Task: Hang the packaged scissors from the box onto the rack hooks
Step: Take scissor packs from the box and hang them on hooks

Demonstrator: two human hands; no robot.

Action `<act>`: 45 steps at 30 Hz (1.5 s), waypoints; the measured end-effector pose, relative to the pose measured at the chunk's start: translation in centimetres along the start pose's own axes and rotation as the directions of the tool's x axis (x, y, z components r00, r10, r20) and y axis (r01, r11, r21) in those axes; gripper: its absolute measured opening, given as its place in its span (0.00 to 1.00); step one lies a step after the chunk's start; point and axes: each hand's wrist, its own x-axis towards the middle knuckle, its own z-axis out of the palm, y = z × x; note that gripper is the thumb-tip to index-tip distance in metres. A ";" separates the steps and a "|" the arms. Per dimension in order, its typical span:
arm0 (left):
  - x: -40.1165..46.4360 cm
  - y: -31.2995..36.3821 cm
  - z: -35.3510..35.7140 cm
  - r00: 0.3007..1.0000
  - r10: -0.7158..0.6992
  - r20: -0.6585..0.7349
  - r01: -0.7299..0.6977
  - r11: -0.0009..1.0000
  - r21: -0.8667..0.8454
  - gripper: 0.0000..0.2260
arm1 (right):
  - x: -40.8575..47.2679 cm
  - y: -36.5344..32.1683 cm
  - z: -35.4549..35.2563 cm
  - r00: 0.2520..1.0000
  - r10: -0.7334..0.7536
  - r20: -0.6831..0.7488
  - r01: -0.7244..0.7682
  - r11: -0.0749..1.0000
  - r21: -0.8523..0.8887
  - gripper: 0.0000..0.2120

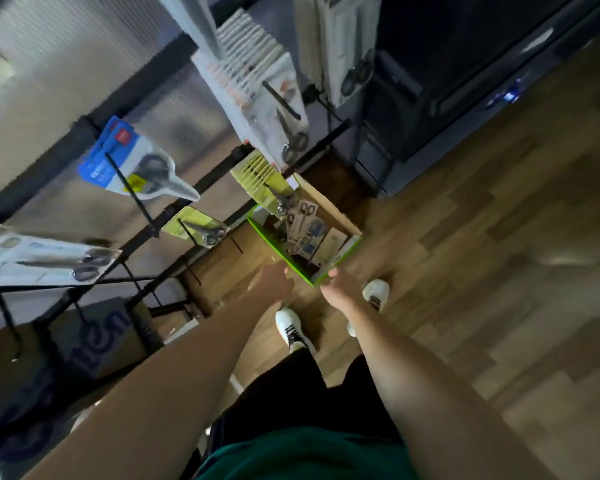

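green cloth and dark trousers fill the bottom of our view, with both bare arms stretched down and forward from them. our white shoes (pixel 291 329) stand on the wood floor (pixel 465 271), just short of the box (pixel 340 252).

our left hand (pixel 272 284) hangs by the box's near left edge; the blur keeps us from telling whether its fingers are spread or curled, and nothing shows in it. our right hand (pixel 338 291) is at the near corner of the box, fingers towards the rim; we cannot tell whether it grips the rim or only touches it.

the box is cardboard with bright green edging, open on top, sitting on the floor at the foot of the rack (pixel 174 209). inside lie loose scissors packs (pixel 303 221): flat pale cards, each with dark-handled scissors under clear plastic, piled at angles.

beyond, the black wire rack carries more packs on its hooks: a yellow-green pack (pixel 196 228) low down, a thick yellow-green row (pixel 257 174) over the box, a blue-and-white pack (pixel 132 164) higher, a long pale pack (pixel 49 258) at far left, and a dense white row (pixel 257 88) furthest up.
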 end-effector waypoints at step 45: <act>57.2 -12.4 29.5 0.984 -0.171 -0.048 0.171 0.985 -0.015 0.13 | 59.5 10.8 23.6 0.809 0.488 -0.327 -0.474 0.871 0.129 0.33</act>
